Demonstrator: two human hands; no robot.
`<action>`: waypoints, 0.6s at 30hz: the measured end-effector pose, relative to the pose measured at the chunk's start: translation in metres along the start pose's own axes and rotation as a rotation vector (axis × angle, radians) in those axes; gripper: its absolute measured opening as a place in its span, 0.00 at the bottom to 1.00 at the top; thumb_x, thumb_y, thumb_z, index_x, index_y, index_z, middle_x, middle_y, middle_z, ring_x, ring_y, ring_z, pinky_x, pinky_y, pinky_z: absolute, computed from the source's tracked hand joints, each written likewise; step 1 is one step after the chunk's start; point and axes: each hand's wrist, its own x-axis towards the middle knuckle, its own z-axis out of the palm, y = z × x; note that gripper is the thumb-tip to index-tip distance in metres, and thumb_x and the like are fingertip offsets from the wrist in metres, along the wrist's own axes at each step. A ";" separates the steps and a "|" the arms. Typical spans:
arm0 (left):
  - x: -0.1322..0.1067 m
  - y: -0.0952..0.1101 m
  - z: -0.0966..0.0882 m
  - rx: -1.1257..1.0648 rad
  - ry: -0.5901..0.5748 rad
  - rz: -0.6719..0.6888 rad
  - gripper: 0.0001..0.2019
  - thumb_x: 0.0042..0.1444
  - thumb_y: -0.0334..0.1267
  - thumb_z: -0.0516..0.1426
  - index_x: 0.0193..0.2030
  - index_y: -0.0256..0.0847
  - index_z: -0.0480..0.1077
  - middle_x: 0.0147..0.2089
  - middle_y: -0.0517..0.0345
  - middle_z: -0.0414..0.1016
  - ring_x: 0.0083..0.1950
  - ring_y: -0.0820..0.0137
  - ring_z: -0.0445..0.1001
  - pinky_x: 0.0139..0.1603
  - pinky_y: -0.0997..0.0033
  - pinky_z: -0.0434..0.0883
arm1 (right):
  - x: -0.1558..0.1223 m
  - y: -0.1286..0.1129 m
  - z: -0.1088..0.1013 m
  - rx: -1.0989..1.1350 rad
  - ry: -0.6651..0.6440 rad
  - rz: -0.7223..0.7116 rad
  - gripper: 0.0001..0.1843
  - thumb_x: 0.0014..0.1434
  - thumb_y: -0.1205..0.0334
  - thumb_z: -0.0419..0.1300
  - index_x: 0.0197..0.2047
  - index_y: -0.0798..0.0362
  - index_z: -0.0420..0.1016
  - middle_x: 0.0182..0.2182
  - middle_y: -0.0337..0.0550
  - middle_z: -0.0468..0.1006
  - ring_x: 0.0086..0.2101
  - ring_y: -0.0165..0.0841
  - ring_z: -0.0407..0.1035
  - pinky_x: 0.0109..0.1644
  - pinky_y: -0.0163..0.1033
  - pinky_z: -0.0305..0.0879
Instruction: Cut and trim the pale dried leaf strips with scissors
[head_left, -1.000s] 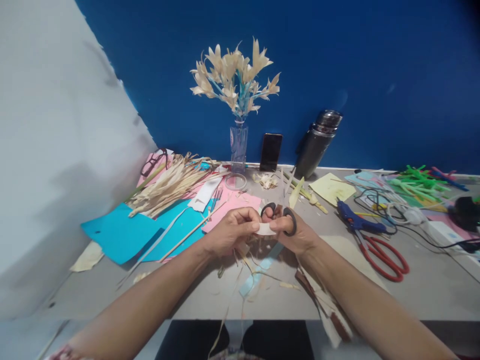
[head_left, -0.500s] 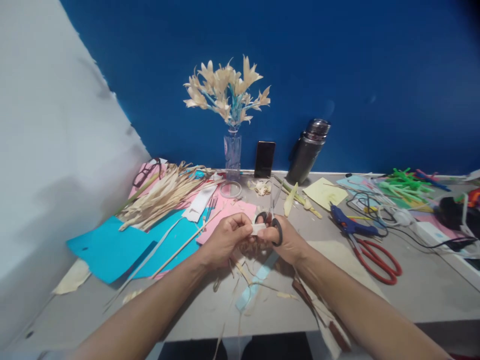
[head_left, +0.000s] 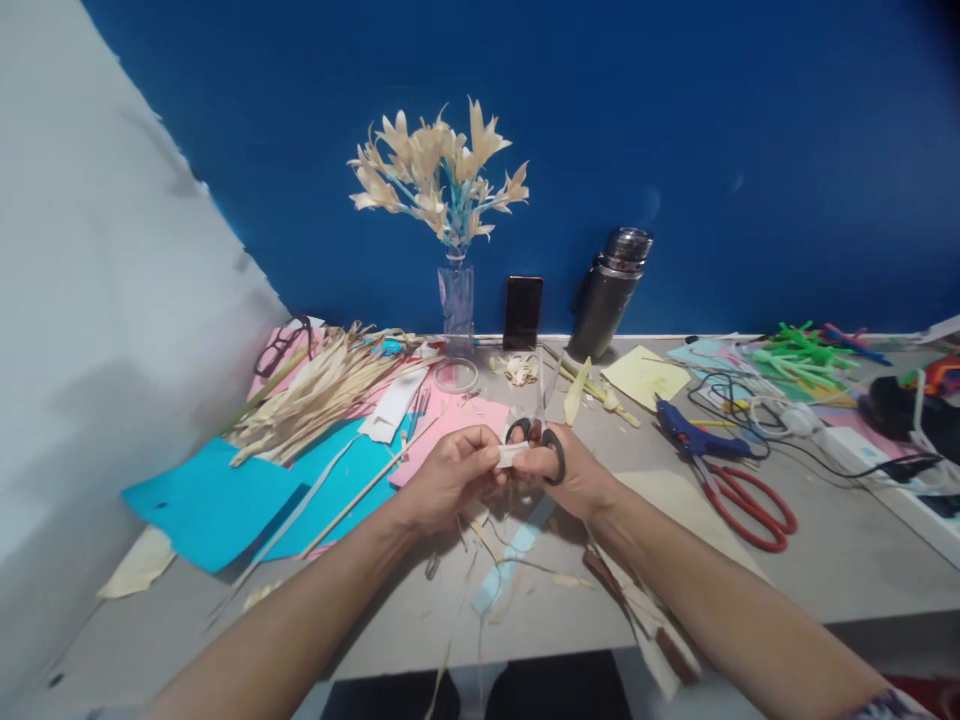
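Observation:
Between the fingertips of both hands is a small pale strip [head_left: 512, 455], which looks like dried corn husk. My left hand [head_left: 450, 475] is closed, its thumb and fingers pinching the strip's left end. The right end lies under the thumb of my right hand [head_left: 579, 478]. That same hand also has a pair of scissors [head_left: 560, 460] hooked in it by the black handle loops, blades pointing away toward the wall. Husk scraps and a light blue strip [head_left: 517, 553] lie on the table under the hands. Some right-hand fingers are hidden behind the strip and handles.
Left are dried husks [head_left: 307, 395] and blue sheets [head_left: 214, 500]. Behind stand husk flowers [head_left: 442, 170] in a clear bottle [head_left: 457, 305], a phone [head_left: 523, 312] and a flask [head_left: 611, 295]. Right lie a blue glue gun [head_left: 694, 435], red-handled scissors [head_left: 750, 510] and cables.
The view has shifted slightly, so the background objects appear a little further left and higher. Both hands keep nearly the same grip on the strip and scissors.

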 end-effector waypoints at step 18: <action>-0.003 -0.005 0.000 0.054 0.022 -0.023 0.16 0.51 0.45 0.66 0.34 0.36 0.68 0.29 0.58 0.71 0.29 0.75 0.69 0.33 0.76 0.65 | -0.005 -0.001 0.007 -0.065 0.148 -0.076 0.19 0.46 0.57 0.72 0.37 0.55 0.71 0.26 0.37 0.75 0.26 0.31 0.70 0.32 0.35 0.64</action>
